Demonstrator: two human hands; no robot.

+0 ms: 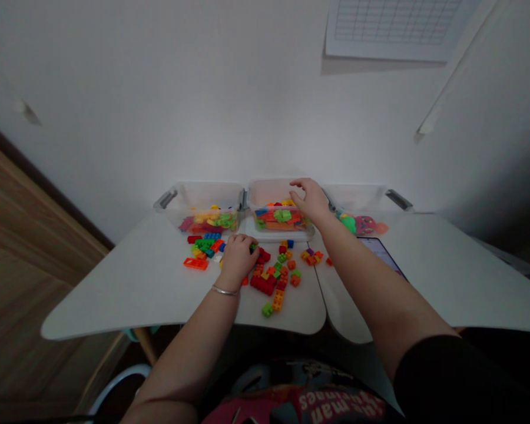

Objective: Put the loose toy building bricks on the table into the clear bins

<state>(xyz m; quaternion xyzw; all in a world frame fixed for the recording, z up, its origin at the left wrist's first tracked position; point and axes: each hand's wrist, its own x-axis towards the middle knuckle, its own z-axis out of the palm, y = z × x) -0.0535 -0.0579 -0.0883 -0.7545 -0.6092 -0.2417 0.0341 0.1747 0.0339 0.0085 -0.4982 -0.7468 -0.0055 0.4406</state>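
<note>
Three clear plastic bins (198, 197) stand in a row along the far edge of a white desk (128, 294). The left hand (239, 259), with a metal bangle (225, 290) at the wrist, rests among loose toy blocks (262, 284) in front of the bins. Its fingers (246, 240) curl downward and closed; any grip on a block is hidden. The right hand (308, 201) is at the far right corner of the middle bin (274, 193), its fingers (297, 184) open, arched and empty. Coloured blocks fill the left and middle bins. The right bin (357, 197) holds green and pink toys (357, 224), and a tablet (380, 252) lies just in front.
</note>
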